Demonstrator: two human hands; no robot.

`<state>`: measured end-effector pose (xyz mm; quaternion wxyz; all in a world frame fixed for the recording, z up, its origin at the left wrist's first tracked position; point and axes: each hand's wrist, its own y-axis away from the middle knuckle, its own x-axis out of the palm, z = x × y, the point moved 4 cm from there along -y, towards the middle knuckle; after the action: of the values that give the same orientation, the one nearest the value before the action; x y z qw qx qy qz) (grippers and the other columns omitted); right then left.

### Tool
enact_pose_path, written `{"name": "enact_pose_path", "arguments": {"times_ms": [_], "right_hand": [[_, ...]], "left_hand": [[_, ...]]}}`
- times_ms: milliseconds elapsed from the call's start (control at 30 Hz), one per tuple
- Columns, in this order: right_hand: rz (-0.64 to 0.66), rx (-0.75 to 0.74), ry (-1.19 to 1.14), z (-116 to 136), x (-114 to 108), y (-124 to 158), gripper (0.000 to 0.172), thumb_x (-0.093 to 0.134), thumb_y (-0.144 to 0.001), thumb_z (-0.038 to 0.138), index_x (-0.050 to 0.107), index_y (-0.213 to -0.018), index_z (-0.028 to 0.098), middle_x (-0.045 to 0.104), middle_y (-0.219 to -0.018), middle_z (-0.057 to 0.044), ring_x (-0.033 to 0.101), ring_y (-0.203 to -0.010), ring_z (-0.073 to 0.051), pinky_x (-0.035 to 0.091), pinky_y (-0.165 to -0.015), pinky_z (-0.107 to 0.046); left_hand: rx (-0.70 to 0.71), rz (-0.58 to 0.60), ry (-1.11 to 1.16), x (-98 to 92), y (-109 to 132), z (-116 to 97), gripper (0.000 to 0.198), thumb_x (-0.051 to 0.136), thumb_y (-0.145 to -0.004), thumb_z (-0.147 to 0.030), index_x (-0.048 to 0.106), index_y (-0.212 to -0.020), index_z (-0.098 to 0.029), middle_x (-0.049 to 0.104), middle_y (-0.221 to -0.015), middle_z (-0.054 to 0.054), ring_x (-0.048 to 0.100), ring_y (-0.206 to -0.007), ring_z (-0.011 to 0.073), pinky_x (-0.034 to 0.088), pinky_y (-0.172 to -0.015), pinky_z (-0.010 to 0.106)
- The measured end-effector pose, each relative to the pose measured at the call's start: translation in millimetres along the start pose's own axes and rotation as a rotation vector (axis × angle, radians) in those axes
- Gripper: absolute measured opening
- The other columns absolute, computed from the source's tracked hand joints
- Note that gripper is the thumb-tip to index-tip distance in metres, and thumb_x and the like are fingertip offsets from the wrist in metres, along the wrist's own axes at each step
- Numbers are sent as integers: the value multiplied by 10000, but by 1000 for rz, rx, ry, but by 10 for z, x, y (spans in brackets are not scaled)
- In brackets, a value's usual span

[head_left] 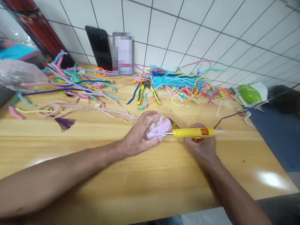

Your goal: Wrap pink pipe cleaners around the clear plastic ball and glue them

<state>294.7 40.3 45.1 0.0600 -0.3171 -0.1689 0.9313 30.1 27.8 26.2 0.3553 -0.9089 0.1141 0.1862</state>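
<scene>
My left hand (138,134) is wrapped round a small lilac piece (159,128) with a pink edge and clear plastic about it. My right hand (202,145) grips a yellow glue gun (187,132) with an orange window and a black cord. Its metal nozzle touches or nearly touches the right side of the lilac piece, and a clear stick shows at its rear. Just behind the nozzle lies a dark and yellow tool tip (174,124), partly hidden by the gun.
Colourful fuzzy stems (178,82), yellow-green pliers (140,93) and a purple tassel (64,122) lie on the wooden table (105,181). A black phone (99,48) and red flask (43,31) stand by the tiled wall. The cord (234,115) runs right, near a green packet (249,93).
</scene>
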Motion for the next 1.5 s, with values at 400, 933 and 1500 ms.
{"name": "enact_pose_path", "arguments": {"times_ms": [400, 933, 1500], "right_hand": [[18, 7, -16, 54, -11, -10, 169, 667, -636, 263, 641, -803, 247, 651, -634, 44, 601, -525, -144, 473, -491, -254], [24, 6, -51, 43, 3, -10, 166, 672, -649, 235, 623, -808, 248, 658, -655, 25, 611, -550, -158, 497, -522, -274], [44, 0, -82, 98, 19, -38, 160, 672, -653, 244, 597, -794, 248, 624, -640, 41, 584, -544, -145, 489, -504, -260]], "left_hand": [[18, 2, 0, -8, -21, -25, 672, 718, -996, -277, 406, -1591, -283, 552, -1497, 152, 518, -1455, 321, 477, -1228, 552], [-1, 15, -24, -6, -4, -8, 694, 727, -984, -296, 404, -1599, -272, 567, -1515, 171, 531, -1467, 339, 479, -1231, 574], [1, 23, -27, -13, -10, -16, 688, 716, -992, -293, 396, -1600, -268, 557, -1517, 171, 527, -1471, 339, 489, -1226, 575]]}}
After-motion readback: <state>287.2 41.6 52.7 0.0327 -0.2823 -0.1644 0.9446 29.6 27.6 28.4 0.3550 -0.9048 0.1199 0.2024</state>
